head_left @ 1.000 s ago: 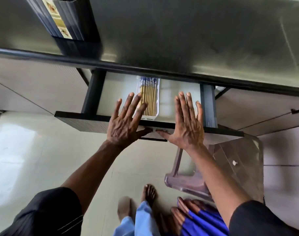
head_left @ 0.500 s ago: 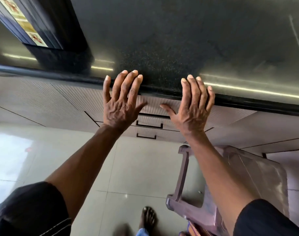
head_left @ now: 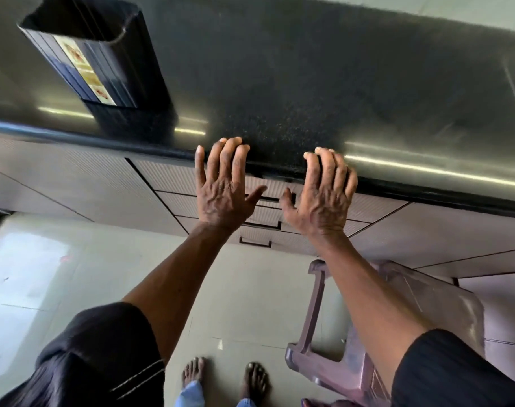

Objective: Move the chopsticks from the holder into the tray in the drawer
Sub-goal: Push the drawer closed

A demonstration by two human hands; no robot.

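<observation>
Two bare feet (head_left: 225, 377) and a brown plastic stool (head_left: 376, 327) sit nearest me on the tiled floor. Beyond them my left hand (head_left: 224, 189) and right hand (head_left: 323, 195) are both spread flat, fingers apart, holding nothing, against the top drawer (head_left: 168, 179) just under the counter edge (head_left: 103, 139). The drawer reads as shut, so I judge the task is at its end; all that is left is to lift the hands away. Farther back the black holder (head_left: 94, 54) stands on the counter, its mouth apparently empty. Chopsticks and tray are hidden, presumably inside the drawer.
</observation>
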